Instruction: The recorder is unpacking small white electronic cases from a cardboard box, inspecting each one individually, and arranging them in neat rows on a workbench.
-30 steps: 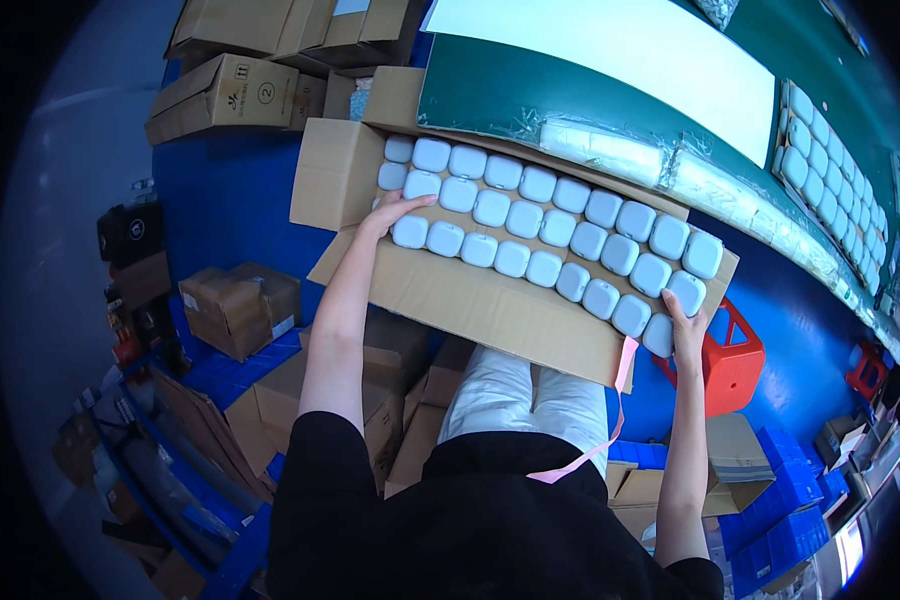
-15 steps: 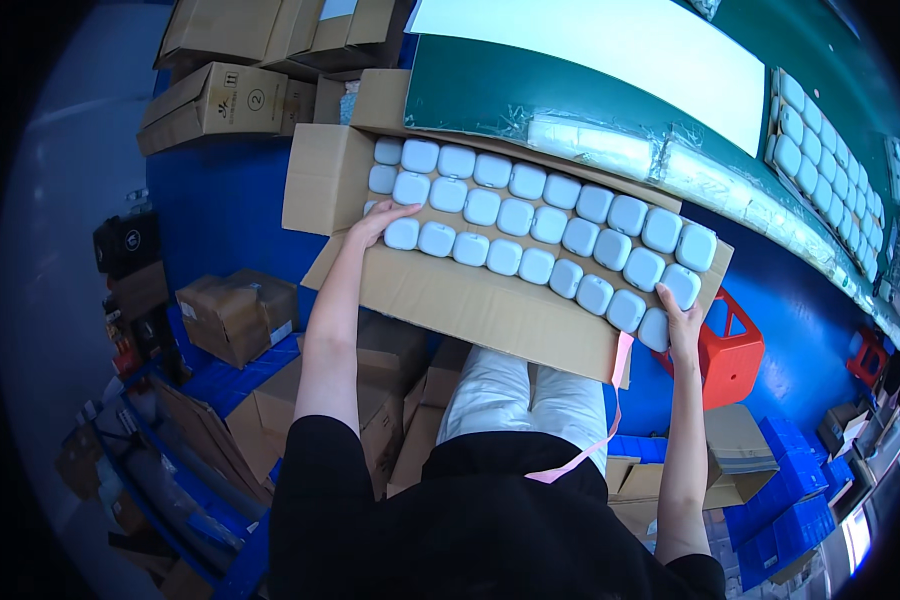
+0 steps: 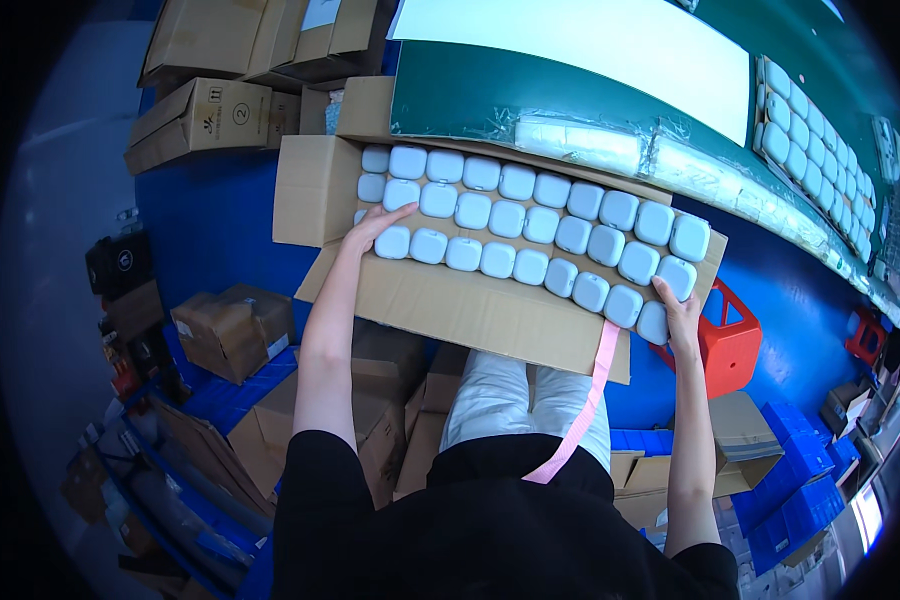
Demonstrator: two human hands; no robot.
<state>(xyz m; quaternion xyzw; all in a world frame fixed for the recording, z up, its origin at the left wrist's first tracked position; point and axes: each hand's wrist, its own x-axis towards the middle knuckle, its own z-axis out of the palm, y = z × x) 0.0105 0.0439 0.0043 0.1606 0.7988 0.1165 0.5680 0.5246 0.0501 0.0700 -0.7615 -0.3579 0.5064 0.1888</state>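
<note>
Rows of pale, rounded-square cases (image 3: 507,218) lie side by side on a cardboard sheet (image 3: 708,272), within an open brown carton (image 3: 315,190) in front of me. My left hand (image 3: 378,226) is closed on the sheet's left end, thumb on top beside the cases and fingers underneath, out of sight. At the right end my right hand (image 3: 680,315) grips the same sheet, its thumb against a corner case. The carton's long near flap (image 3: 470,312) slopes toward my legs. A pink ribbon (image 3: 588,400) hangs between that flap and my waist.
Beyond the carton runs a green-topped table (image 3: 460,95) with plastic-wrapped edging (image 3: 580,146) and another batch of cases (image 3: 815,150). A red stool (image 3: 730,345) stands at the right. Cartons (image 3: 232,330) are stacked on the left and around my legs.
The view has shifted slightly, and the pink ribbon now hangs straighter and shows broader. Both hands keep their places at the sheet's ends.
</note>
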